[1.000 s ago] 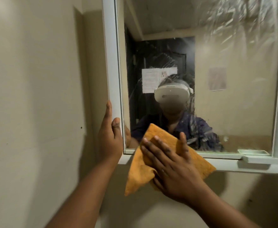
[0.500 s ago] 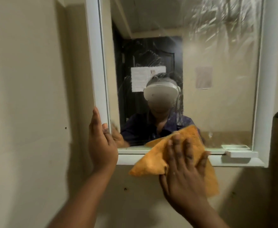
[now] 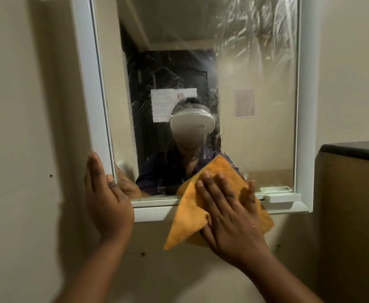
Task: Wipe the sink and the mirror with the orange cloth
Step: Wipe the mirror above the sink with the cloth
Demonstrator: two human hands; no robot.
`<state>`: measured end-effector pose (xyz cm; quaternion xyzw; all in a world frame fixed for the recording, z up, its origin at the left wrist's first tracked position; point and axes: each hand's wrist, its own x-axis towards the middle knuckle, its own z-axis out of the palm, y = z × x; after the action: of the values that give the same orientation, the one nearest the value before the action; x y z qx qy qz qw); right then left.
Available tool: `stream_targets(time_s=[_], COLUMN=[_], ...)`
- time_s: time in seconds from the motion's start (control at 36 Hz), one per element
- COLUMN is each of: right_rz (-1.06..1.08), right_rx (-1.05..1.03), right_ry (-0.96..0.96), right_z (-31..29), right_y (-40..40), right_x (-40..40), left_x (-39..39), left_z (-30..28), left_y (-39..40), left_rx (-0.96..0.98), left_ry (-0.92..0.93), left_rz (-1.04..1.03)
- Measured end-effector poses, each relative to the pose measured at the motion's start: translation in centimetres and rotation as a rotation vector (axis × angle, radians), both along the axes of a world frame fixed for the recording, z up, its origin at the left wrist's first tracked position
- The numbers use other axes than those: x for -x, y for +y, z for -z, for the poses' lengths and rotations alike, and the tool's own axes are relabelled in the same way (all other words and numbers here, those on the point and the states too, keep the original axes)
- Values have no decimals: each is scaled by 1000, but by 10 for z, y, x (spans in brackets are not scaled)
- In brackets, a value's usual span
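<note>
Right hand (image 3: 229, 217) lying flat, fingers spread, pressing orange cloth (image 3: 218, 191) against lower mirror (image 3: 255, 127) edge. Left hand (image 3: 107, 200) lying open, apparently bracing white frame (image 3: 87, 73) corner, gripping nothing.

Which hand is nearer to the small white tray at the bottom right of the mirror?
The right hand. It presses the cloth against the mirror's lower edge, just left of the tray. The left hand rests on the mirror's lower left frame corner, much farther away.
</note>
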<state>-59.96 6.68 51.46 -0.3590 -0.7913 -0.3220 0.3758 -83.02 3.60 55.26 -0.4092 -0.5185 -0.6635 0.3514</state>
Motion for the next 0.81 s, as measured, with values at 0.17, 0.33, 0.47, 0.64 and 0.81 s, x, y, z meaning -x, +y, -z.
stream_targets(time_s=[0.17,0.33,0.47,0.64,0.81], right_rz=[88,62,-54,-126,-128], right_rx=[20,44,-21,-108,-183], right_ry=[144,213,68,-117,-139], right_z=[7,4,-16,-50,-66], right_y=[4,-4,-8,-3,8], right_x=[-27,5,34,56,38], left_x=[-17,-33,-40,-50,-52], left_z=[4,11,16,16,16], left_y=[-7,-6,3,8,2], left_rx=[80,211,245,297,432], left_ry=[-39,-3,37,64,68], left_rz=[-95,-216,-360,-568,-446])
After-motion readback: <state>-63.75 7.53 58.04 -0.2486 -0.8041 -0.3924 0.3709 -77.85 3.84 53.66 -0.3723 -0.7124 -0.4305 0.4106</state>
